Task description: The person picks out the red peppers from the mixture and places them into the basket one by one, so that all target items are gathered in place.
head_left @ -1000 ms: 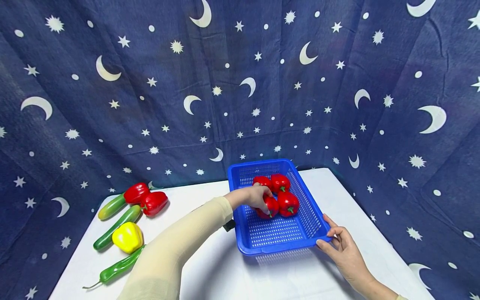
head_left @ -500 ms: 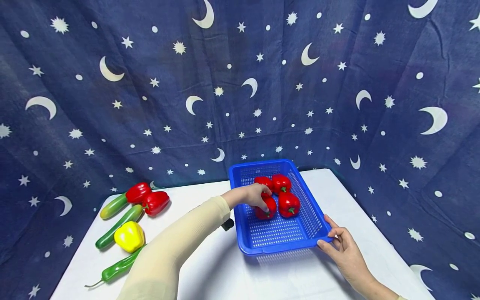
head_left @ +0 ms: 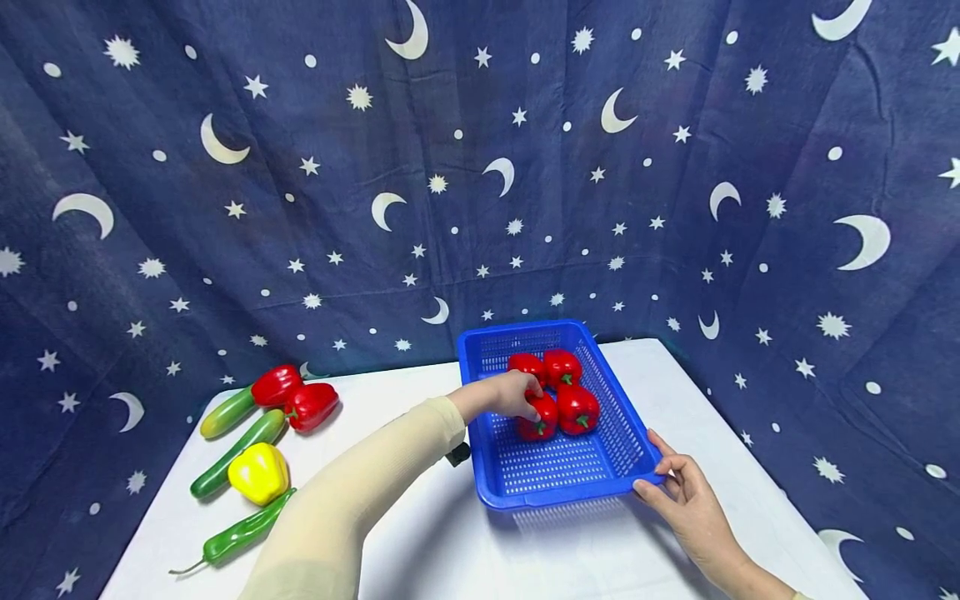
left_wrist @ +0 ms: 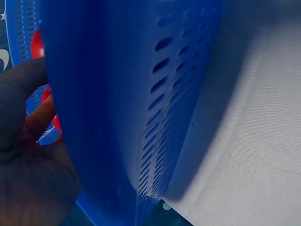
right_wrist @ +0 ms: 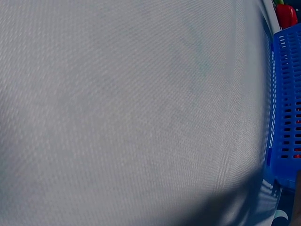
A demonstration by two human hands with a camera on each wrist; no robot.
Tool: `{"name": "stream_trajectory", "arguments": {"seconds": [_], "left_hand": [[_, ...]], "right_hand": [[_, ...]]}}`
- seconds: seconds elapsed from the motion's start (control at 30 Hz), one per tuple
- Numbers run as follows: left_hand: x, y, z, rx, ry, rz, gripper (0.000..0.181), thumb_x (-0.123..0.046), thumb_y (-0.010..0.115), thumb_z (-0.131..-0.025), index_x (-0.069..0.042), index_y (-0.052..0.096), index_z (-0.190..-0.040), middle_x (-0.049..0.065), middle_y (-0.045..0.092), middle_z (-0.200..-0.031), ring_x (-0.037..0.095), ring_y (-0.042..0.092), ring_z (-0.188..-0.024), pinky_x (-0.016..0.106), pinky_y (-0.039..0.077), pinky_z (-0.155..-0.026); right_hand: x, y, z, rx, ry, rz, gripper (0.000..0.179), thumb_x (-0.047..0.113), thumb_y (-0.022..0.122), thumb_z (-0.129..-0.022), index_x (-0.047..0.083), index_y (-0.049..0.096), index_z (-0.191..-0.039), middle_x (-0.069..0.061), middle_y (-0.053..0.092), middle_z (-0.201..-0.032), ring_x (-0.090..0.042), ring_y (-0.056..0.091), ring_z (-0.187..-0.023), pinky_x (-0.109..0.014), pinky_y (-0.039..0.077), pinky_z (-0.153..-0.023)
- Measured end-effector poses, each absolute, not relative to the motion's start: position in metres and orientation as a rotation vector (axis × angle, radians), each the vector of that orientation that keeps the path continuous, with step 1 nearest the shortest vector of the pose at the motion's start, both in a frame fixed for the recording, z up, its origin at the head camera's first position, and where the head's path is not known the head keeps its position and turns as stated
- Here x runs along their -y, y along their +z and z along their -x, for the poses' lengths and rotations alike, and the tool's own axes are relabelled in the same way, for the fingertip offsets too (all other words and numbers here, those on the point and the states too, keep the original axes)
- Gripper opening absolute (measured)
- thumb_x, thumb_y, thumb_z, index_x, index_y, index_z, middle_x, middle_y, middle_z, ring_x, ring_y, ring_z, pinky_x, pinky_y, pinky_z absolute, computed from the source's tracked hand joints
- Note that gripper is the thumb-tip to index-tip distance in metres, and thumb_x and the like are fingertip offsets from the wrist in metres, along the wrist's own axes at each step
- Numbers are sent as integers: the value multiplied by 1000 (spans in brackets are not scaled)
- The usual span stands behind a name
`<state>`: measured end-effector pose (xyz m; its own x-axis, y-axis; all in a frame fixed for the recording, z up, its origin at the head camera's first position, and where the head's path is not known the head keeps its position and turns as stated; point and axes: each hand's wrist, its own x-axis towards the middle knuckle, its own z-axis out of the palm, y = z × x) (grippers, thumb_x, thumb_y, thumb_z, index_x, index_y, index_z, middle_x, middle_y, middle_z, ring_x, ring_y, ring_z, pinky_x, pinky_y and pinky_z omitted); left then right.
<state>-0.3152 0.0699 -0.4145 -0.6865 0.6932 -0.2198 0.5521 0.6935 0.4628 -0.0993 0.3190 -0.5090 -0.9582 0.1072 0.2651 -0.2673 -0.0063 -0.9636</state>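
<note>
In the head view, a blue perforated basket (head_left: pixel 558 498) stands on the white table with several red bell peppers in it. My left hand (head_left: pixel 507 395) reaches over its left rim, fingers and thumb curled around the nearest left red bell pepper (head_left: pixel 542 428). Another red bell pepper (head_left: pixel 577 409) sits right beside that one. My right hand (head_left: pixel 696 512) pinches the near right corner of the basket between thumb and fingers. From the left wrist, the basket wall (left_wrist: pixel 103 117) covers most of the peppers, and my left hand (left_wrist: pixel 35 165) shows at the left edge.
On the table's left side lie two cucumbers (head_left: pixel 238 454), two red bell peppers (head_left: pixel 311 407), a yellow bell pepper (head_left: pixel 258 474) and a long green chili pepper (head_left: pixel 240 532). A dark blue curtain (head_left: pixel 375 167) with moons and stars hangs behind the white table (head_left: pixel 420 533).
The red bell pepper under my left hand shifted slightly left, then back right against its neighbour, the hand moving with it. My right hand and the basket stay in place.
</note>
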Motion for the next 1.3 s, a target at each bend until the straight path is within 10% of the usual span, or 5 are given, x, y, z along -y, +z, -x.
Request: {"name": "stream_trajectory", "arguments": {"seconds": [1.3], "left_hand": [[-16, -368, 329, -2392, 1174, -933, 52, -28, 68, -99, -15, 52, -147, 10, 49, -151, 29, 53, -134, 41, 53, -100]], "right_hand": [[-317, -509, 99, 2003, 2055, -154, 27, -10, 61, -97, -7, 37, -110, -2, 31, -164, 0, 53, -128, -29, 55, -91]]}}
